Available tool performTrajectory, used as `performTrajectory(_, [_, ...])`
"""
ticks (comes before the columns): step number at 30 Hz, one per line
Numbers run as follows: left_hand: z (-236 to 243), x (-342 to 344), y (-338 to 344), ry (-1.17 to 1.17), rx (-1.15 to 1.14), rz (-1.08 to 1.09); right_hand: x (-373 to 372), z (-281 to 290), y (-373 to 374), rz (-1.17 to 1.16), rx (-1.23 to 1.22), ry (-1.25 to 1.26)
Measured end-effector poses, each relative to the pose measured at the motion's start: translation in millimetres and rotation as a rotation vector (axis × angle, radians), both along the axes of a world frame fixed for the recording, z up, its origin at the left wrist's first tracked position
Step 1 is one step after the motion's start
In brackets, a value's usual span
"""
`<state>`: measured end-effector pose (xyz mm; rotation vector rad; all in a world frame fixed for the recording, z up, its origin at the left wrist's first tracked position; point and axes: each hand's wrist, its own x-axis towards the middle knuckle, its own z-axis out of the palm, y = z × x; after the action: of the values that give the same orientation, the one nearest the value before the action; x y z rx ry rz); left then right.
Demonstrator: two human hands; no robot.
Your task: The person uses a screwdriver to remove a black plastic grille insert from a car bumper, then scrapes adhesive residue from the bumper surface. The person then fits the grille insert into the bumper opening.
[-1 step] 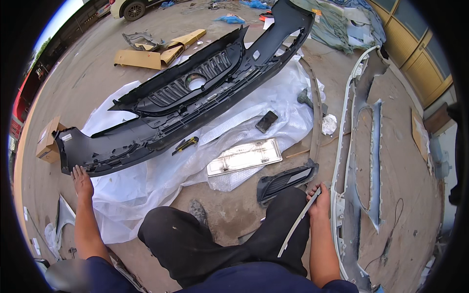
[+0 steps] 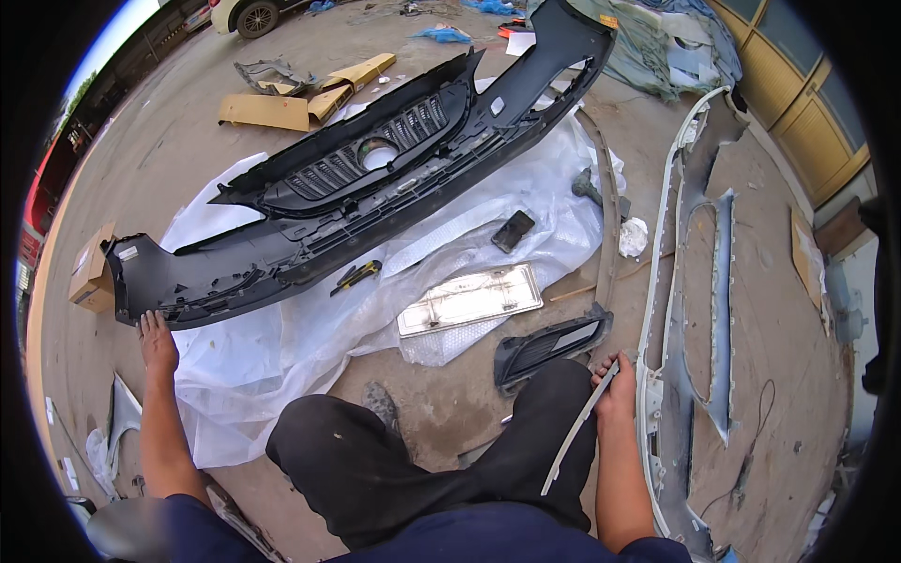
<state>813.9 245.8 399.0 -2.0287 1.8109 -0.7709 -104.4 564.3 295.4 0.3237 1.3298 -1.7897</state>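
A big black car bumper (image 2: 375, 208) lies inside-up on white plastic wrap, slanting from near left to far right. At its near left end, the fingertips of my left hand (image 2: 160, 347) rest against the lower edge, fingers stretched out and gripping nothing. A thin, slightly curved light-grey trim strip (image 2: 580, 427) is pinched by its upper end in my right hand (image 2: 616, 387), beside my right knee. The strip's free end points down toward my thigh. Just ahead of that knee sits a black grille piece (image 2: 549, 347).
On the wrap (image 2: 263, 361) are a yellow-black box cutter (image 2: 356, 277), a phone (image 2: 512, 232) and a silvery plate (image 2: 469, 300). A power tool (image 2: 588, 188) lies to their right. A long pale bumper (image 2: 657, 347) stretches along my right, a cardboard box (image 2: 92, 272) stands far left.
The black bumper has shifted slightly away and to the right at both ends. My left hand has moved slightly with it; my right hand and the strip barely differ.
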Motion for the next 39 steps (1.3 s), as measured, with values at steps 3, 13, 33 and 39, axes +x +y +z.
performTrajectory(3, [-4.2, -96.2, -37.0, 0.108, 0.125, -0.111, -16.0, 5.7, 22.8, -0.061, -0.012, 0.041])
performTrajectory(13, [-61.2, -366.1, -148.4, 0.428, 0.48, -0.582, -27.3, 52.4, 39.7, -0.013, 0.082, 0.221])
performTrajectory(33, [-160.6, -808.7, -203.7, 0.739, 0.83, -1.045, 121.8, 274.8, 239.3, -0.929, 0.204, 0.582])
performTrajectory(39, [-161.4, -771.6, -169.5, 0.799, 0.743, -1.166, 166.4, 301.4, 250.3, -1.165, 0.255, 0.592])
